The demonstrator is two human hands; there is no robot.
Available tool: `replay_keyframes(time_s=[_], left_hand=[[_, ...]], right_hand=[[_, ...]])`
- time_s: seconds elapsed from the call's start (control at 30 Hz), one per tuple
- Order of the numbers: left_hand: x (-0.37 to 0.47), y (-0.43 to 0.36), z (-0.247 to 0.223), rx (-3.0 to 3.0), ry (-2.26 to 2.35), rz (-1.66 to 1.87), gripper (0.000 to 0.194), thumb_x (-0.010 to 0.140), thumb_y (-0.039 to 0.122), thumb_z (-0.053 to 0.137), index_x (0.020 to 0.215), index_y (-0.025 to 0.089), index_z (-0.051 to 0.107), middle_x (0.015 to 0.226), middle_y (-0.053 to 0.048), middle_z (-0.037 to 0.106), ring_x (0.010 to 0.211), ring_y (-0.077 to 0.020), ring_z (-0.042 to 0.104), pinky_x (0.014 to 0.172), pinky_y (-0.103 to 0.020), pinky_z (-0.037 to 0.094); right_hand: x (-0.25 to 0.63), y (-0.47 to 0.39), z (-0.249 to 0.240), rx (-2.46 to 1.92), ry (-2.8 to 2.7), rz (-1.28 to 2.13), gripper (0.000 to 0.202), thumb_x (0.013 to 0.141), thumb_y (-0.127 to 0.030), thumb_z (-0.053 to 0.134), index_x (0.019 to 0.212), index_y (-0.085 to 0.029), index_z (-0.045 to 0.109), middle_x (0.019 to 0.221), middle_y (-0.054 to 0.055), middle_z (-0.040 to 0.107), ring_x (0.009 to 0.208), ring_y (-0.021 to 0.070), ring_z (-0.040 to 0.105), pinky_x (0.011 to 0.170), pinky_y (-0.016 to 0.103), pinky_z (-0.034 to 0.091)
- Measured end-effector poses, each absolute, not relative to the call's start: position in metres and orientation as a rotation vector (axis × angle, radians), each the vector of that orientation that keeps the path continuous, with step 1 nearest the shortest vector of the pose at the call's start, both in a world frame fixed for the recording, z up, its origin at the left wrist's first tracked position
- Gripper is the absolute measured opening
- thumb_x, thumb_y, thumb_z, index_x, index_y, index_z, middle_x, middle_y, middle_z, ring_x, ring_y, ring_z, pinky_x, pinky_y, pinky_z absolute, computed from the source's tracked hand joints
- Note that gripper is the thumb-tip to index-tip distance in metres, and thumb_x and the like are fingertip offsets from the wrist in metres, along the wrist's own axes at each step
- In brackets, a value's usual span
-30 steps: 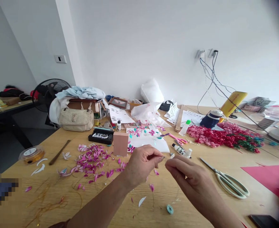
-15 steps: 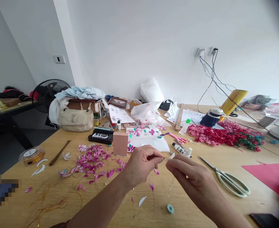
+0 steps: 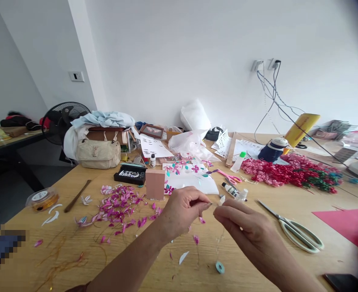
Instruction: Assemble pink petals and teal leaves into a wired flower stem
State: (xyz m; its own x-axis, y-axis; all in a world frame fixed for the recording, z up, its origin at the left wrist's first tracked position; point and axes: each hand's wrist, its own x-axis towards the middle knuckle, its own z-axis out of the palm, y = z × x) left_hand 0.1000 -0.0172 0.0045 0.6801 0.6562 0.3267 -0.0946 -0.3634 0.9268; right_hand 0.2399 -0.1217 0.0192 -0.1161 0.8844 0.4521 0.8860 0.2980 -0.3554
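Note:
My left hand (image 3: 183, 209) is closed in a pinch on a thin wire (image 3: 211, 203) whose tip points right. Close beside it, with a small gap between the fingertips, my right hand (image 3: 247, 225) is also pinched. From below the right fingers a pale thread (image 3: 218, 243) hangs down to a small teal spool (image 3: 220, 267) on the table. A whitish petal-like piece (image 3: 222, 199) shows just above the right fingertips; what bears it is hidden. Left of my hands lies a pile of magenta petals (image 3: 121, 205) on thin wires.
Large scissors (image 3: 299, 233) lie right of my right hand, near pink paper (image 3: 346, 223) and a phone (image 3: 343, 282). A pinkish block (image 3: 155, 184) stands behind my left hand. Farther back are small bottles (image 3: 238, 162), pink scissors (image 3: 229, 177) and red floral bunches (image 3: 288, 170).
Both hands stay almost in place, still pinched close together. The whole view has shifted very slightly.

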Motion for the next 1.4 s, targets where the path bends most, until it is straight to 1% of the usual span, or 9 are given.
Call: replay_keyframes(time_s=[0.1,0.37,0.47,0.6,0.73,0.9,1.1,1.27,1.4], left_hand=[[0.099,-0.021,0.007,1.885,0.416,0.796,0.012,0.076,0.015,0.058,0.071,0.017,0.069,0.065,0.000,0.054,0.063,-0.0095,0.051,0.061,-0.021,0.041],[0.098,-0.021,0.008,1.564,0.374,0.719,0.007,0.072,0.018,0.061,0.070,0.014,0.067,0.064,0.002,0.050,0.051,-0.0067,0.048,0.048,-0.019,0.038],[0.099,-0.019,0.007,1.741,0.437,0.801,0.010,0.074,0.018,0.060,0.070,0.015,0.068,0.065,0.001,0.053,0.057,-0.0087,0.050,0.054,-0.020,0.040],[0.098,-0.023,0.007,1.950,0.413,0.810,0.012,0.077,0.016,0.059,0.073,0.018,0.070,0.063,0.000,0.055,0.065,-0.0109,0.052,0.064,-0.022,0.042],[0.097,-0.026,0.007,1.756,0.343,0.670,0.010,0.075,0.016,0.060,0.073,0.017,0.070,0.070,0.000,0.056,0.058,-0.0079,0.051,0.056,-0.019,0.042],[0.098,-0.022,0.006,1.565,0.363,0.711,0.008,0.072,0.020,0.063,0.071,0.014,0.068,0.063,0.001,0.051,0.051,-0.0067,0.048,0.048,-0.018,0.039],[0.098,-0.024,0.008,1.870,0.418,0.810,0.012,0.076,0.017,0.059,0.072,0.017,0.070,0.064,0.000,0.054,0.062,-0.0097,0.051,0.059,-0.020,0.042],[0.096,-0.027,0.009,1.657,0.340,0.664,0.008,0.072,0.017,0.062,0.072,0.015,0.070,0.068,0.000,0.055,0.055,-0.0070,0.050,0.052,-0.018,0.042],[0.099,-0.022,0.007,1.549,0.362,0.716,0.009,0.072,0.021,0.063,0.072,0.014,0.068,0.064,0.001,0.051,0.052,-0.0071,0.049,0.048,-0.018,0.040]], right_hand=[[0.244,-0.121,0.028,-1.555,-2.004,-0.057,0.023,0.092,-0.019,0.039,0.076,-0.019,0.056,0.071,0.001,0.053,0.060,0.0108,0.051,0.053,0.021,0.038],[0.247,-0.115,0.015,-1.578,-1.947,0.030,0.023,0.092,-0.021,0.039,0.077,-0.019,0.057,0.069,0.001,0.054,0.061,0.0114,0.052,0.055,0.022,0.039],[0.242,-0.123,0.015,-1.588,-1.970,-0.025,0.025,0.092,-0.019,0.038,0.074,-0.019,0.056,0.066,0.000,0.052,0.056,0.0102,0.049,0.051,0.021,0.037],[0.246,-0.124,0.027,-1.586,-2.027,-0.064,0.024,0.092,-0.020,0.039,0.077,-0.020,0.057,0.072,0.001,0.054,0.061,0.0109,0.052,0.053,0.021,0.038],[0.256,-0.116,0.029,-1.603,-2.003,0.005,0.024,0.092,-0.023,0.040,0.075,-0.020,0.056,0.070,0.001,0.053,0.063,0.0117,0.052,0.056,0.023,0.039],[0.248,-0.120,0.018,-1.586,-1.970,0.061,0.022,0.092,-0.020,0.040,0.076,-0.019,0.055,0.069,0.000,0.054,0.061,0.0112,0.051,0.055,0.022,0.038],[0.245,-0.127,0.028,-1.594,-2.028,-0.024,0.023,0.092,-0.019,0.039,0.077,-0.020,0.057,0.073,0.002,0.055,0.062,0.0112,0.052,0.055,0.022,0.038],[0.254,-0.117,0.029,-1.600,-1.969,0.010,0.024,0.091,-0.022,0.041,0.074,-0.020,0.058,0.068,0.001,0.054,0.062,0.0117,0.051,0.054,0.022,0.039],[0.248,-0.121,0.020,-1.592,-1.972,0.049,0.023,0.091,-0.020,0.040,0.075,-0.020,0.057,0.068,0.000,0.055,0.060,0.0113,0.051,0.053,0.022,0.039]])
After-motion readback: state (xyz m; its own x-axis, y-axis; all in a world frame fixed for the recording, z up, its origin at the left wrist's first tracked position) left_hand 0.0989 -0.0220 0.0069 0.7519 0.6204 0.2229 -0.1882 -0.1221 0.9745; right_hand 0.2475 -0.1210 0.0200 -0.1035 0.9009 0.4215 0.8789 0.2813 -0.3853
